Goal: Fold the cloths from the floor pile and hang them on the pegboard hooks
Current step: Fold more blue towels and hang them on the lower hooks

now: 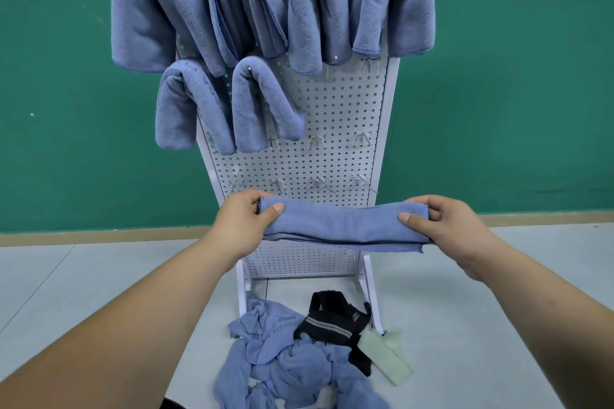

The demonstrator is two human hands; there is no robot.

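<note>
A green wall fills the background. The white pegboard stands at 12 o'clock, its upper part covered by folded blue cloths draped over hooks. At 6 o'clock the floor pile of crumpled blue cloths lies by the stand's feet. A folded cloth is held level before the board, the left hand pinching its 9 o'clock end and the right hand its 3 o'clock end, thumbs on top. Bare hooks sit just above.

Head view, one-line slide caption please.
Left hand and right hand grip a folded cloth before the pegboard.
</note>
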